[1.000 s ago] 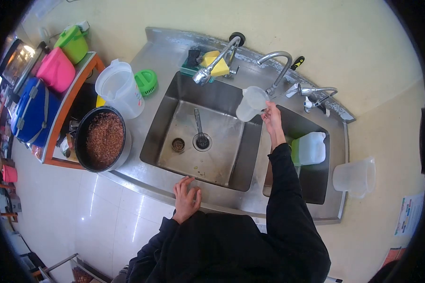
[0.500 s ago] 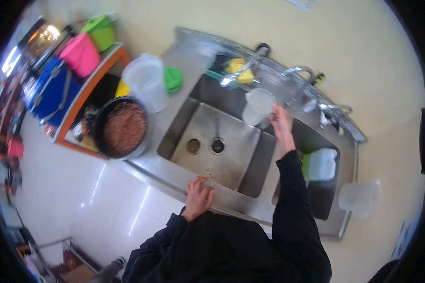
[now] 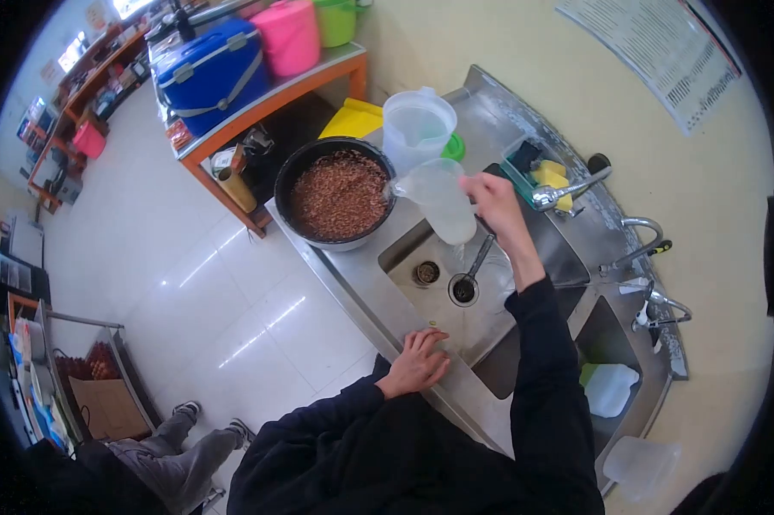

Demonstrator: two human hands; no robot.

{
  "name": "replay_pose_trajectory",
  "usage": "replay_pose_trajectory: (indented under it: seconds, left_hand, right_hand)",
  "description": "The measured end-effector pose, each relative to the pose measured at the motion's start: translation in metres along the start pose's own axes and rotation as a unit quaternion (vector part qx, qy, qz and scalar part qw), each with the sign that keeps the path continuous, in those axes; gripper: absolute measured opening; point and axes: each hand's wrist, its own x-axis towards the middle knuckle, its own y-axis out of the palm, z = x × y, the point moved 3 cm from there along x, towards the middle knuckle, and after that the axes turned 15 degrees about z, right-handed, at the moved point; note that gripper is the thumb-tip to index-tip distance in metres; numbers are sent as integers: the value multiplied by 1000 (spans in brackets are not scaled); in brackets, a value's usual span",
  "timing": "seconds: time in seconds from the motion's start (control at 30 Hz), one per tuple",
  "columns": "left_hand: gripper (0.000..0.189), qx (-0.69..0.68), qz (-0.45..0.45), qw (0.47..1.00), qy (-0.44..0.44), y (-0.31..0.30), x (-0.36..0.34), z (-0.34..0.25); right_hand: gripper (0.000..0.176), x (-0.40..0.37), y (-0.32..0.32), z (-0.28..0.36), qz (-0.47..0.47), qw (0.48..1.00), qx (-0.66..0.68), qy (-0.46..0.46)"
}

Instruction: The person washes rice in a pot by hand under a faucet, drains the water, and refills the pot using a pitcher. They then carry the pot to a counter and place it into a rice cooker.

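My right hand (image 3: pixel 493 206) grips the handle of a translucent plastic pitcher (image 3: pixel 443 197), which is tilted over the near sink's edge, its spout at the rim of a black pot (image 3: pixel 284 184). Water seems to run from the spout into the pot, which holds reddish-brown grains (image 3: pixel 340 196). My left hand (image 3: pixel 416 364) rests on the front edge of the steel sink (image 3: pixel 456 378), fingers apart and holding nothing. Behind the pot stands a large translucent bucket (image 3: pixel 419 129), with a green lid (image 3: pixel 454 148) beside it.
Faucets (image 3: pixel 640 245) line the back of the sink. A white-and-green container (image 3: pixel 610 388) lies in the right basin, and a clear tub (image 3: pixel 640 466) is beyond it. A blue cooler (image 3: pixel 215 77) stands on an orange-edged shelf. Another person's legs (image 3: pixel 177 455) show at lower left.
The view has turned toward the left. My right hand has carried the pitcher from above the back of the sink to the pot and tilted it. My left hand stays on the sink edge.
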Motion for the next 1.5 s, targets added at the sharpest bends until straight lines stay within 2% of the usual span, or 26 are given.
replay_pose_trajectory:
  seconds: [0.07,0.17,0.37,0.5,0.67,0.77,0.87,0.97,1.07,1.13,1.2,1.27,1.33,1.5]
  left_hand:
    - [17,7,1,1000,-5,1,-1,1]
    - [16,13,-13,1000,-3,-2,0,-1]
    - [18,10,-22,1000,-5,-1,-1,0]
    - [19,4,-15,1000,-12,1,-1,1]
    - [17,13,-18,1000,-7,1,-1,1]
    - [16,26,-9,1000,-10,1,0,1]
    - [18,22,12,999,-20,1,-1,3]
    - [18,9,7,1000,-19,-1,-1,3]
    - [14,19,0,1000,1,1,3,1]
    - [13,7,11,1000,20,1,5,-2]
    - [12,3,21,999,32,0,5,-1]
    - [11,4,29,999,41,1,6,-2]
    - [10,-1,34,998,43,3,6,-2]
    - [8,-9,39,998,45,3,8,-3]
  right_hand:
    - [35,22,22,22,8,974,-224,12]
    - [37,39,58,57,-22,933,-356,-54]
    - [26,70,124,81,9,864,-485,-133]
    - [12,70,169,69,-6,793,-568,-221]
    - [9,46,195,47,-19,683,-650,-333]
    - [8,34,183,41,-58,677,-643,-355]
    - [11,9,141,45,-135,760,-556,-307]
    - [21,-43,72,33,-280,841,-401,-231]
    - [30,-96,-7,-59,-342,897,-281,13]
    - [31,-129,-63,-149,-340,931,-89,102]
    - [26,-173,-106,-234,-392,908,98,110]
    - [24,-215,-141,-275,-443,859,210,148]
    - [23,-242,-170,-284,-470,856,180,122]
    - [25,-264,-212,-308,-478,825,266,142]
